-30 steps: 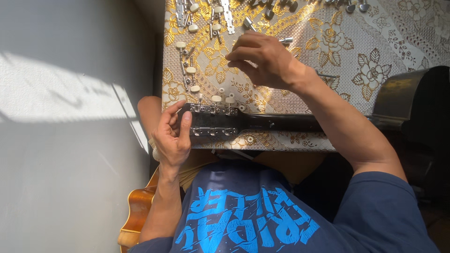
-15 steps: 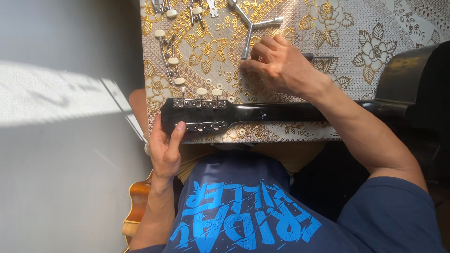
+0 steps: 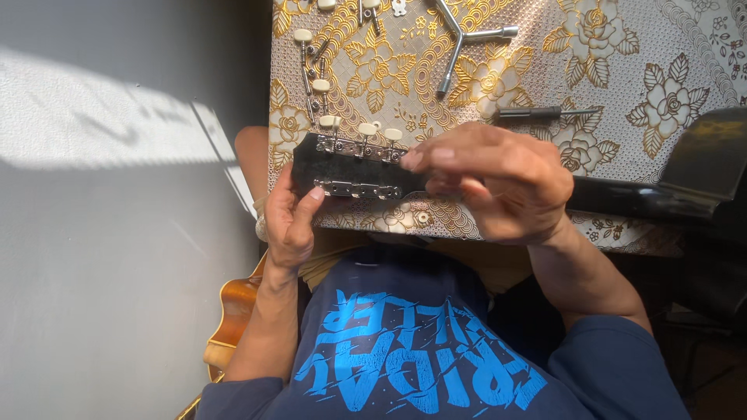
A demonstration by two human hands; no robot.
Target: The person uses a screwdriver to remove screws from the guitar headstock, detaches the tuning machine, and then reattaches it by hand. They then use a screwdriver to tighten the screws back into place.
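Headstock (image 3: 354, 167) | between hands | left hand (image 3: 292, 222) grips end | right hand (image 3: 498, 183) over neck

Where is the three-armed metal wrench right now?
In the head view, the three-armed wrench lies at the top of the floral tablecloth, beyond the right hand and above the screwdriver.

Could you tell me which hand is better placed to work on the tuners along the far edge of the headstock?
Right, probably. The right hand has its fingertips at the end of the far tuner strip, while the left hand grips the near end of the headstock, steadying it.
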